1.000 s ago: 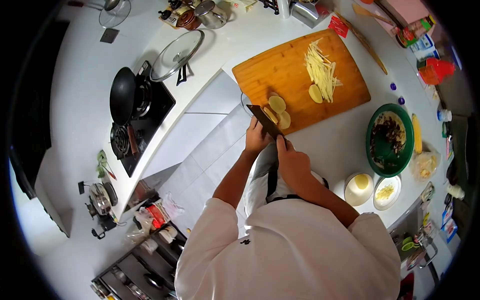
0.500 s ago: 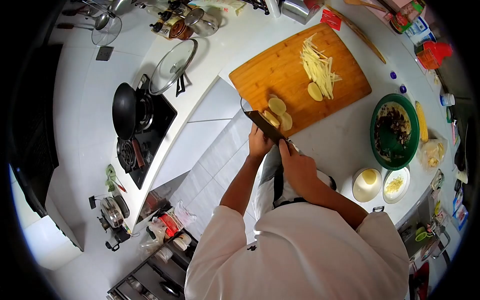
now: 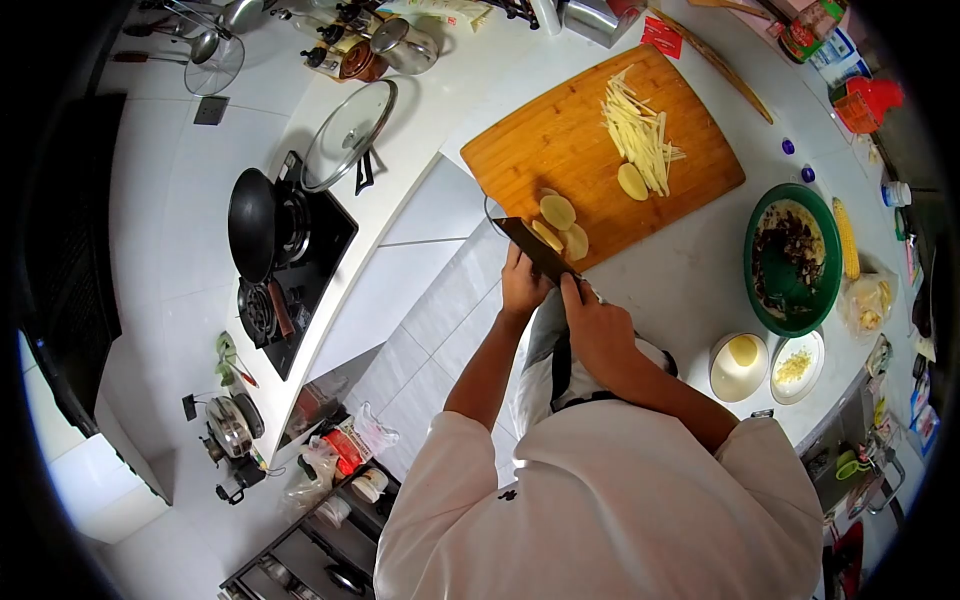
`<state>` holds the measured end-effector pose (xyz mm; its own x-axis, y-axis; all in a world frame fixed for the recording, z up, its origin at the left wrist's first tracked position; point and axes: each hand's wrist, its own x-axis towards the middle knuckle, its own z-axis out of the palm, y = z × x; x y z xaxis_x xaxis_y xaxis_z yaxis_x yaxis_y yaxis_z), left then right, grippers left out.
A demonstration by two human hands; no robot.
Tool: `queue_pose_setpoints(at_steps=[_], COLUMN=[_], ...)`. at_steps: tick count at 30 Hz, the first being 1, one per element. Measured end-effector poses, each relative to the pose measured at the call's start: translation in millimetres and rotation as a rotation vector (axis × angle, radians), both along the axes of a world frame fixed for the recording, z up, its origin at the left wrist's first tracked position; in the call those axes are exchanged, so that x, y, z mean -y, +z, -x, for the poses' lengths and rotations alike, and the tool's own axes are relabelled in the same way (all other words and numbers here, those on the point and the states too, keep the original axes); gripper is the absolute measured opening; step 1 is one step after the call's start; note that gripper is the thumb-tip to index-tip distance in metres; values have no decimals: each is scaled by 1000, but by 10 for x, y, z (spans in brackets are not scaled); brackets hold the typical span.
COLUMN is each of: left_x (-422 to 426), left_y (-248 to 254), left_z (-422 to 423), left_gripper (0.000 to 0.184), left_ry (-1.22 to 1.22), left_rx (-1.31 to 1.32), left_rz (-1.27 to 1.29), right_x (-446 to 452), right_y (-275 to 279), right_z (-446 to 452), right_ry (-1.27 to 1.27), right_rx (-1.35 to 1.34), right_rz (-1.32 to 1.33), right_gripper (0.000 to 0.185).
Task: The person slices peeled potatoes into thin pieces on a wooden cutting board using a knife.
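My right hand [image 3: 600, 322] grips a cleaver [image 3: 535, 248] whose dark, broad blade lies across the near edge of the wooden cutting board [image 3: 540, 140]. My left hand [image 3: 525, 285] is closed close behind the blade, which hides its fingertips and whatever they press on. Just beyond the blade, several pale potato slices [image 3: 557, 211] lie on the board, some overlapping. Farther up the board is a pile of thin potato strips [image 3: 640, 135], with a single potato slice [image 3: 632, 182] beside it.
To the right stand a green bowl [image 3: 832, 270] with dark contents, a white bowl [image 3: 725, 380] holding a yellowish piece, and a small plate [image 3: 815, 365] of minced bits. A corn cob [image 3: 845, 240] lies nearby. At left, a wok [image 3: 253, 225] and glass lid [image 3: 348, 135] are by the stove.
The whole view has shifted slightly. Both hands and the cleaver stay at almost the same place on the board, and the potato slices and strips look unchanged.
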<state>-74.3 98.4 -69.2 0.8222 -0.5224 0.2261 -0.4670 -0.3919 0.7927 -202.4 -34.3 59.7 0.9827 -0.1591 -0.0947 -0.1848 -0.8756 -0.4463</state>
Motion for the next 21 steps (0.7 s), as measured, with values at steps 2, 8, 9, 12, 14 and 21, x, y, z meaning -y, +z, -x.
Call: queue_pose_setpoints(at_steps=[2,8,9,12,14,21], left_x=[-3,23,25,31,43,50], left_y=[2,66,68,83,108,98], left_z=[-5,-12,-11,-17,-10,-10], left_gripper=[46,48,48,48,48,41], left_ry=[-6,-13,-7,-2,1,8], left_rx=[12,61,51,51,49,40], left_rz=[7,26,24,20,27,37], right_x=[1,4,8,44,73,188], right_y=[-5,-40,-19,74,112,229], right_z=[-5,-4,2,21,41,18], right_ry=[0,8,11,23,36,72], right_rx=[-7,-29,-43,-101,-159,-240], right_rz=[1,16,6,-26,-51,-120], right_gripper=[49,50,50,50,51,53])
